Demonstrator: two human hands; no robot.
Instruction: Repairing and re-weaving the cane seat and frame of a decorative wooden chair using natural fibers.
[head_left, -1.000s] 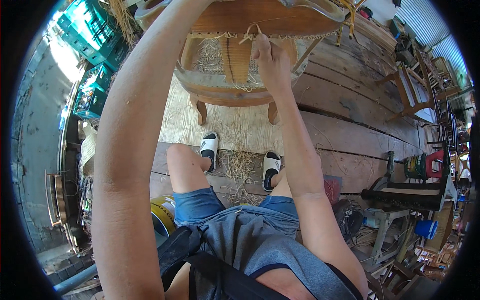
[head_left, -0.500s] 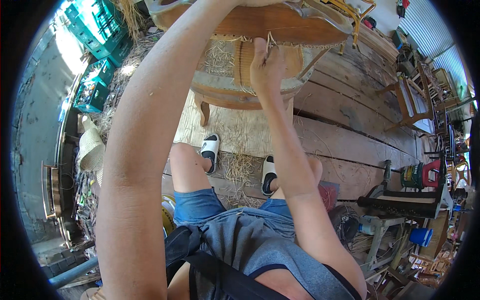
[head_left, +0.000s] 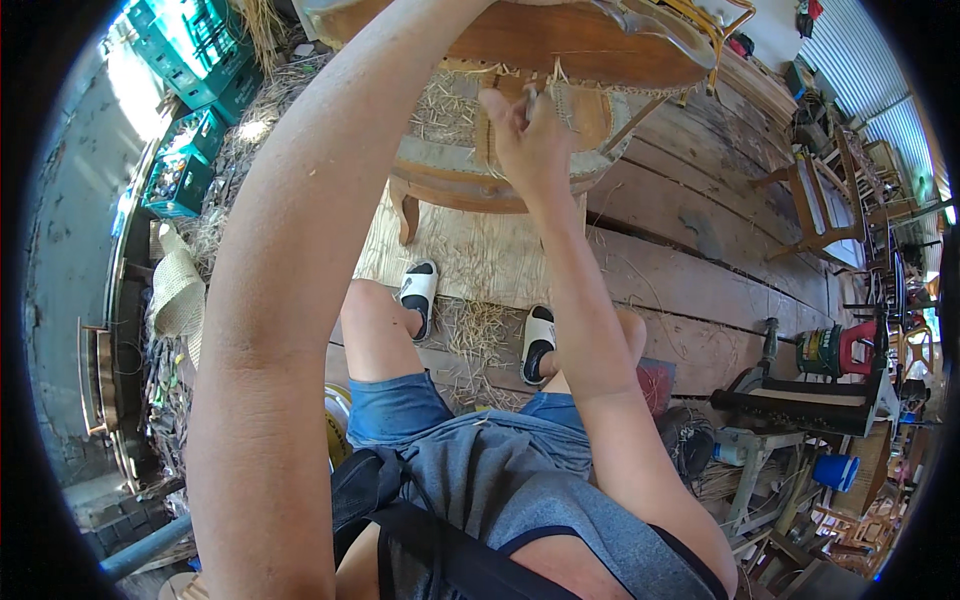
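A wooden chair (head_left: 470, 200) stands in front of me, its carved wooden back rail (head_left: 580, 50) tilted toward me. Pale strands (head_left: 557, 72) hang from the rail's lower edge, which has a row of small stitches or holes. My right hand (head_left: 530, 130) is just below that edge, its fingers curled round a small dark object that is too small to name. The thumb sticks out to the left. My left forearm (head_left: 300, 180) reaches up across the rail; the left hand lies almost wholly past the top edge, its fingers hidden. Straw-like scraps (head_left: 438, 110) lie on the seat.
A pale board (head_left: 470, 250) lies under the chair on the plank floor (head_left: 690, 270), with loose fibres about. Green crates (head_left: 180, 180) and a woven hat (head_left: 178, 290) are at the left. Another chair (head_left: 820, 205), a blue bucket (head_left: 835, 472) and a black padded piece (head_left: 790, 410) stand at the right.
My right hand has drawn down slightly from the rail's edge, and its thumb has moved out to the left, away from the strands. The left hand has slipped farther out of view.
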